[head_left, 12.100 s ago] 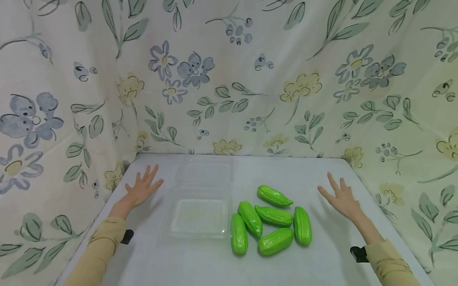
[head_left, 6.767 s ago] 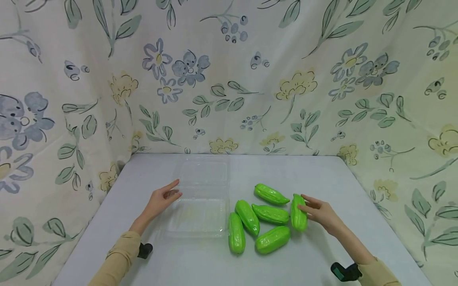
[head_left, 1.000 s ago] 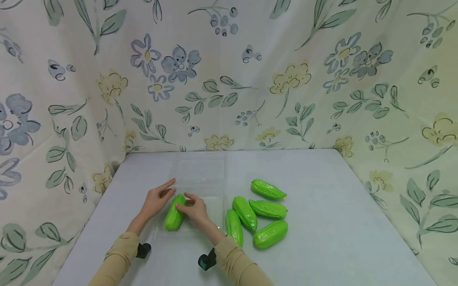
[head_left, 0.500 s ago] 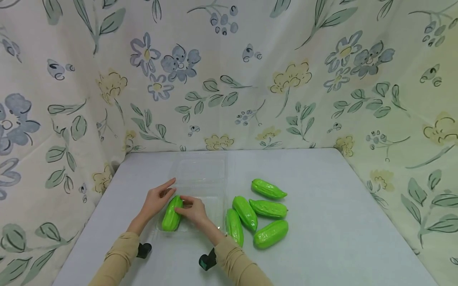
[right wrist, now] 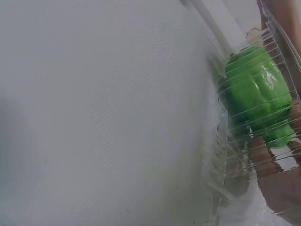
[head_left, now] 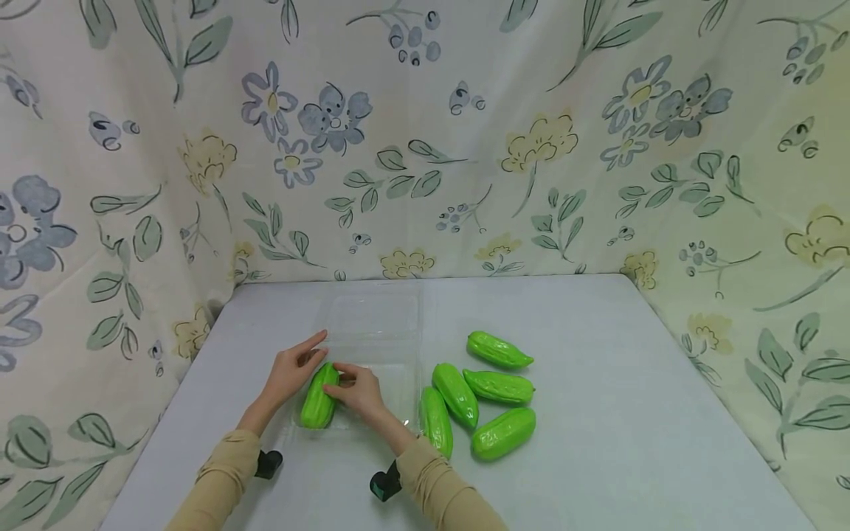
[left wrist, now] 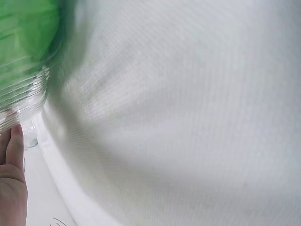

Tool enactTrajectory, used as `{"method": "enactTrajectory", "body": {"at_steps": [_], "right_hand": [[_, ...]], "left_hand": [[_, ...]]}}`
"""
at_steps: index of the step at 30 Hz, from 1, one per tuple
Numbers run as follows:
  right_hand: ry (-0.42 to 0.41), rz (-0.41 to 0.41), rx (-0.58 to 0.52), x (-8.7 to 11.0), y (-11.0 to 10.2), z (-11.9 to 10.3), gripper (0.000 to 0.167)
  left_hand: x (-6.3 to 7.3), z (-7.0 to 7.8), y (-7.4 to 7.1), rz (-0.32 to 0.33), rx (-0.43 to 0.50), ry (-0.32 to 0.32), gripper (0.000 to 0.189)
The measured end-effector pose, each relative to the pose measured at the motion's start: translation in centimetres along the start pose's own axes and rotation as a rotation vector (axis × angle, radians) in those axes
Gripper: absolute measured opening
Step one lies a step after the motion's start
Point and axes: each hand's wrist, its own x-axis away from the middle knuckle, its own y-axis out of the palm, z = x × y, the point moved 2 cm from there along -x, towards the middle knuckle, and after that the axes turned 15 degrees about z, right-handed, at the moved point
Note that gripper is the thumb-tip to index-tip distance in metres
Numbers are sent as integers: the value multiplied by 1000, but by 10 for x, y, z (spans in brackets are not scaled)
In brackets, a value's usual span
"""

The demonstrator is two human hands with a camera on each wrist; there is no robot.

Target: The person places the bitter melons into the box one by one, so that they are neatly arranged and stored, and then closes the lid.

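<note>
In the head view, my right hand [head_left: 360, 391] grips a glossy green ridged cucumber [head_left: 319, 402], thumb and fingers on its far end. It lies slanted inside the left side of a clear plastic clamshell container [head_left: 405, 394]. My left hand [head_left: 292, 372] holds the container's left edge near the hinge, forefinger and thumb stretched toward it. The left wrist view shows its fingers [left wrist: 16, 150] at the ribbed plastic wall [left wrist: 26, 94]. Through the clear wall in the right wrist view, the cucumber [right wrist: 258, 84] shows with fingertips against it.
Several more green cucumbers [head_left: 498, 387] lie loosely grouped on the white table [head_left: 598, 413], right of the container. The container's lid [head_left: 375, 313] lies opened flat behind its base. A floral curtain [head_left: 425, 147] hangs behind and at both sides.
Since the first frames, my right hand has carried the rightmost cucumber leftward into the container, and my left hand has come to the container's edge. Over the last second the cucumber shifted slightly left.
</note>
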Motion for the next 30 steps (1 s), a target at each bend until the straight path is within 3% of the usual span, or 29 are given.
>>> {"method": "enactTrajectory", "body": {"at_steps": [19, 30], "right_hand": [[7, 23, 0, -3, 0, 3, 43], [1, -7, -5, -1, -1, 1, 41]], "left_hand": [[1, 5, -1, -25, 27, -11, 43], [1, 3, -1, -16, 36, 2, 44]]}}
